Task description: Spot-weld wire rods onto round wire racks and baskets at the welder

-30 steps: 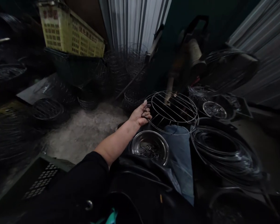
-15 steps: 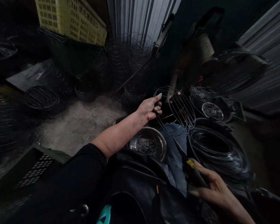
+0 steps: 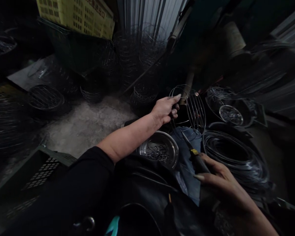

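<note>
The left hand (image 3: pixel 164 109) had its grip closed around the rim of an upright round wire rack (image 3: pixel 196 113), above a steel bowl (image 3: pixel 173 147) of wire clips (image 3: pixel 157 154), while the right hand (image 3: pixel 223 183) clasped a yellow-banded pointed tool (image 3: pixel 199 162) just beside a coil of wire (image 3: pixel 236 157).

From here I can find only one piece of writing: dark Chinese characters (image 3: pixel 97 11) run along the side of a yellow perforated plastic crate (image 3: pixel 64 13); the last two look like 出口; the others are too blurred for me to read.
</note>
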### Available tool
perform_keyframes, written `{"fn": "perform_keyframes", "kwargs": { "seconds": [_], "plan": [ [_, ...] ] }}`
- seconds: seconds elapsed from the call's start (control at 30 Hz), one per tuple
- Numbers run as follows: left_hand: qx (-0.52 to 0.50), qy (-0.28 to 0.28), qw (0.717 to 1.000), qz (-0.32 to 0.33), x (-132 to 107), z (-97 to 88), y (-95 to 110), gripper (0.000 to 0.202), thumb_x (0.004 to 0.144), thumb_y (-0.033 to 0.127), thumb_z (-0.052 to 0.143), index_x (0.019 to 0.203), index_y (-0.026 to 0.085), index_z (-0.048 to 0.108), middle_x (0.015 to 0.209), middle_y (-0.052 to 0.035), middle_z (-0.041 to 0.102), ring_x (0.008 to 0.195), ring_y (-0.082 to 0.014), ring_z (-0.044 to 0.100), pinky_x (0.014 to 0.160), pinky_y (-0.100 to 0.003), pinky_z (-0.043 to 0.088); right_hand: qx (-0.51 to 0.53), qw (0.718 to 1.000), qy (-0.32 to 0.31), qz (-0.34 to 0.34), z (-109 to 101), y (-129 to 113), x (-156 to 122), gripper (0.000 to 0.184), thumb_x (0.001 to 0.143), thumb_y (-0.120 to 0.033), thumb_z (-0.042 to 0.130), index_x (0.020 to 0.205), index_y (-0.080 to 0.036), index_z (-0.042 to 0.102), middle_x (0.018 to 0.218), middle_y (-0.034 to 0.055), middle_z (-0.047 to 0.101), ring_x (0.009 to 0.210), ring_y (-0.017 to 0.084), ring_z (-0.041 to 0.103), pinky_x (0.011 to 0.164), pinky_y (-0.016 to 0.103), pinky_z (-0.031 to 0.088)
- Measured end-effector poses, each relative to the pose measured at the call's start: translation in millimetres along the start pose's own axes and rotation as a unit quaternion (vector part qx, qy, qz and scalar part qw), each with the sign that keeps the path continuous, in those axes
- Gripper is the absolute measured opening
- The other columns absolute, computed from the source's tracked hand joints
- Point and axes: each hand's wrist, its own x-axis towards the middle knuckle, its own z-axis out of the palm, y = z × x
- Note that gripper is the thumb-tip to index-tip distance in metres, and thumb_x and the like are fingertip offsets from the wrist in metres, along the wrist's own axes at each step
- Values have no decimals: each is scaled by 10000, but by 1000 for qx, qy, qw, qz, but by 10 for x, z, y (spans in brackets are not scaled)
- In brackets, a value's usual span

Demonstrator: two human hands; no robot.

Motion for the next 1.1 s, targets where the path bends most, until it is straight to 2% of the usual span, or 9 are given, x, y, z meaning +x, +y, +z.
{"fn": "perform_keyframes", "kwargs": {
  "seconds": [0.13, 0.33, 0.4, 0.5, 0.63, 0.77, 0.9, 1.03, 1.1],
  "plan": [
    [32, 7, 999, 14, -35, 30, -13, 270, 893, 270, 665, 730, 178, 471, 548, 65, 455, 353, -19, 306, 397, -172, 226, 27, 999, -9, 46, 29, -93, -116, 268, 621, -353, 752, 860, -234, 728, 1000, 73, 687, 979, 307, 629, 772, 355, 519],
    [52, 11, 998, 40, -50, 29, -82, 219, 900, 271, 655, 781, 178, 497, 535, 80, 451, 331, -16, 318, 378, -158, 215, 60, 992, 25, 112, 208, -190, -68, 282, 612, -356, 732, 840, -196, 693, 717, 23, 635, 659, 196, 590, 617, 294, 452],
    [59, 11, 997, 44, -52, 22, -96, 221, 884, 275, 678, 786, 177, 506, 527, 83, 450, 329, -13, 315, 373, -152, 205, 14, 995, 36, 95, 246, -167, 7, 230, 610, -352, 702, 774, -195, 667, 644, -6, 569, 617, 168, 533, 608, 285, 423],
    [78, 7, 996, 52, -33, 14, -91, 231, 881, 285, 682, 774, 176, 509, 512, 84, 444, 323, -11, 302, 366, -151, 194, -175, 981, 80, 3, 274, -112, 103, 185, 616, -384, 630, 686, -214, 611, 705, 18, 558, 721, 204, 537, 688, 319, 437],
    [115, 7, 991, 62, 25, 0, -46, 261, 886, 306, 676, 747, 177, 496, 498, 75, 454, 321, -14, 305, 367, -158, 185, -420, 898, 104, -83, 316, -87, 160, 103, 658, -336, 512, 660, -237, 484, 791, 50, 526, 755, 214, 526, 719, 342, 435],
    [147, 7, 987, 70, 52, -15, 2, 274, 878, 306, 688, 736, 177, 492, 478, 73, 440, 326, -19, 315, 378, -165, 177, -597, 792, 96, -82, 370, -144, 184, 82, 709, -224, 513, 693, -229, 433, 830, 50, 512, 694, 171, 499, 673, 312, 421],
    [170, 8, 983, 76, 43, -26, 36, 303, 868, 327, 700, 717, 175, 487, 468, 67, 439, 333, -21, 313, 391, -175, 174, -707, 699, 81, -71, 402, -221, 191, 62, 732, -169, 552, 716, -204, 503, 832, 83, 543, 772, 218, 562, 677, 319, 426],
    [195, 0, 977, 86, 49, -27, 49, 304, 882, 340, 684, 722, 176, 483, 472, 68, 435, 343, -20, 306, 392, -177, 172, -756, 645, 62, -87, 404, -250, 188, 57, 756, -130, 559, 730, -180, 566, 837, 144, 592, 794, 277, 584, 691, 360, 445],
    [196, -12, 976, 91, 49, -24, 50, 308, 874, 347, 693, 728, 178, 480, 479, 72, 433, 346, -20, 312, 388, -174, 178, -753, 649, 58, -94, 374, -237, 200, 75, 770, -115, 541, 742, -170, 584, 854, 155, 601, 808, 282, 585, 717, 374, 454]
  ]
}}
